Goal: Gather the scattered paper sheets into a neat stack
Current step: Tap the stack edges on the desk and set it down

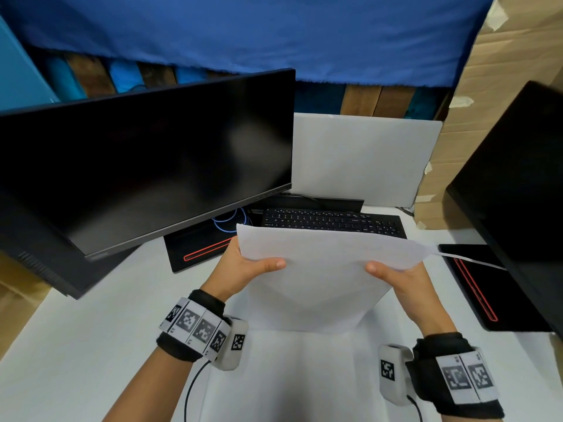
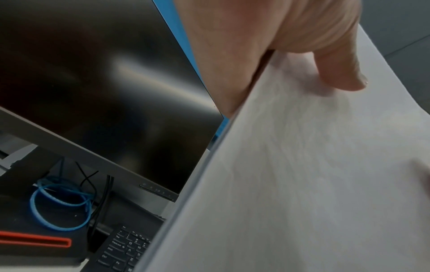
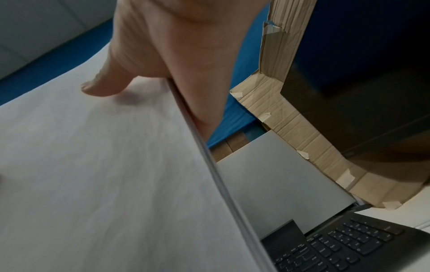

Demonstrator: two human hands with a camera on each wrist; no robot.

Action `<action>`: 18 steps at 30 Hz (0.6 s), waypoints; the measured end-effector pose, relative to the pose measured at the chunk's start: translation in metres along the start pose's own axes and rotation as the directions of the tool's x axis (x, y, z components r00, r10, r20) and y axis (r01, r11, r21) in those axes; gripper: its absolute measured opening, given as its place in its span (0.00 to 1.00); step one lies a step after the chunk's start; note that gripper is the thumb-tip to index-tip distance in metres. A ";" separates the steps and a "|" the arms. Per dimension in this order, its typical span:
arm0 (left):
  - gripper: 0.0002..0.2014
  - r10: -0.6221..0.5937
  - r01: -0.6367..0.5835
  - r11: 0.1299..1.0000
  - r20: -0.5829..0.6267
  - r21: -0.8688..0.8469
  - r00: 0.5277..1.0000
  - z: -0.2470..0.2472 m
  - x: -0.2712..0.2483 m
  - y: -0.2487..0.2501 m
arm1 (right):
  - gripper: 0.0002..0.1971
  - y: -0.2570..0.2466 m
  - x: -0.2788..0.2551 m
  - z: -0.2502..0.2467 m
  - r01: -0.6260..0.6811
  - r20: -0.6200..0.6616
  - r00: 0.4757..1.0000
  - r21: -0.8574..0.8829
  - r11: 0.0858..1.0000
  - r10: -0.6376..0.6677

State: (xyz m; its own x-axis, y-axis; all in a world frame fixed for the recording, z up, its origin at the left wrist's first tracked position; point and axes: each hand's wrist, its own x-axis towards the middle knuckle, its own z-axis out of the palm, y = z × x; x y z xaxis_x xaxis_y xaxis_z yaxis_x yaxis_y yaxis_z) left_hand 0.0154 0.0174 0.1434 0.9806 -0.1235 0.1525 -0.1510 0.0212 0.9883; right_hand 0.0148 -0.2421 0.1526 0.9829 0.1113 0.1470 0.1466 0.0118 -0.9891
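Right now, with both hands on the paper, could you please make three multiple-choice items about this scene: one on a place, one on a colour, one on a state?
1. Where is the keyboard relative to the held paper stack?
A. behind it
B. on top of it
C. left of the monitor

2. What colour is the coiled cable under the monitor?
A. yellow
B. blue
C. white

3. How is the paper stack held?
A. flat under one palm
B. by the left hand and the right hand, one on each side
C. untouched on the table

Answers: 1 A, the keys show just past the stack's top edge. 2 B, the loops are blue in the left wrist view. 3 B, a thumb presses on the front at each side.
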 end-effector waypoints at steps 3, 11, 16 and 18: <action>0.20 -0.004 0.004 1.000 0.020 0.002 1.000 -0.002 0.000 -0.001 | 0.30 -0.005 -0.002 -0.005 0.008 -0.013 1.000 0.002 1.000 -0.008; 0.24 -0.051 0.051 0.999 0.031 -0.001 0.998 -0.003 0.001 -0.009 | 0.18 -0.002 -0.003 -0.007 -0.009 -0.038 0.999 -0.078 0.997 0.006; 0.22 -0.067 0.067 0.998 -0.004 0.003 0.998 0.000 0.001 -0.013 | 0.18 0.003 -0.003 -0.002 -0.020 -0.057 0.998 -0.088 0.996 0.015; 0.19 -0.066 0.066 0.998 -0.026 0.000 0.998 0.001 0.001 -0.014 | 0.18 0.000 -0.003 0.002 -0.020 -0.060 0.998 -0.074 0.997 0.016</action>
State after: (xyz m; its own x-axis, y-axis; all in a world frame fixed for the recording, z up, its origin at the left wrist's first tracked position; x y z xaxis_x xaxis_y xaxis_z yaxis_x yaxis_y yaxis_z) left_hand 0.0187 0.0165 0.1293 0.9913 -0.0988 0.0872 -0.0863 0.0126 0.9962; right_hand 0.0119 -0.2409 0.1519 0.9900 0.0514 0.1316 0.1348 -0.0635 -0.9888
